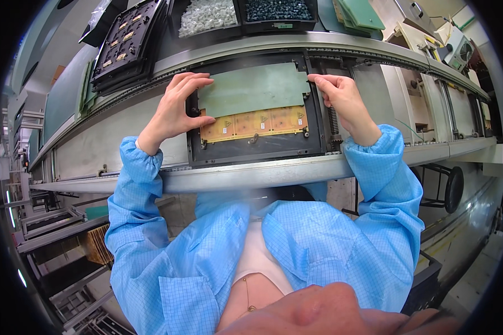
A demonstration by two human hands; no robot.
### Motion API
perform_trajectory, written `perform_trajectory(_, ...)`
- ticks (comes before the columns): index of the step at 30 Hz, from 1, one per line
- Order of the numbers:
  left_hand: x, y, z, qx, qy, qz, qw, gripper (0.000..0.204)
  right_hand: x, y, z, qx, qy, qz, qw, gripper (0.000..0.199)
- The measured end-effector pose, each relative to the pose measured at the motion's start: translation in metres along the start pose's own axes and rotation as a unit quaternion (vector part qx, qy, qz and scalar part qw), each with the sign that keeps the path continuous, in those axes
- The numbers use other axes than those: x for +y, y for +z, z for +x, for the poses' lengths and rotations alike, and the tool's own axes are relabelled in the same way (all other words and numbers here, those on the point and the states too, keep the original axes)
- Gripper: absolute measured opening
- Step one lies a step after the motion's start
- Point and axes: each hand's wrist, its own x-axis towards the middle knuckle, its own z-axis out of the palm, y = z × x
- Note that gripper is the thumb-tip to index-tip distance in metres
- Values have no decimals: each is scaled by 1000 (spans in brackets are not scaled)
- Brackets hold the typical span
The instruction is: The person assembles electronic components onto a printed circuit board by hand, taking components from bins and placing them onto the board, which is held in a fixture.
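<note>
A black fixture tray (223, 153) sits on the conveyor in front of me. In it lies a yellow printed circuit board panel (246, 124), its far part hidden by a thin green sheet (251, 86) with notched ends. My left hand (180, 106) grips the sheet's left end, fingertips at the far corner and thumb at the near corner beside the yellow panel. My right hand (343, 100) is closed at the tray's right side, index fingertip by the sheet's far right corner. What its fingers pinch, if anything, is too small to tell. Small black clips (305, 133) stand around the panel.
Beyond the conveyor rail stand a bin of white pieces (208, 18) and a bin of dark blue pieces (278, 10). Stacked black trays (126, 47) are at the far left, green boards (360, 14) at the far right. The near metal rail (257, 177) runs before my body.
</note>
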Motion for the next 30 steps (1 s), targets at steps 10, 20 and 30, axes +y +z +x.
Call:
perform_trajectory(10, 0, 0, 0, 0, 6, -7, 1000, 72, 3, 9, -9, 77, -250, -187, 947, 22)
perform_trajectory(20, 3, -1, 3, -3, 11, -1, 1000, 72, 0, 5, -17, 33, -188, -229, 955, 19)
perform_trajectory(30, 5, -3, 0, 2, 7, -15, 1000, 72, -3, 4, -14, 19, -191, -233, 953, 19)
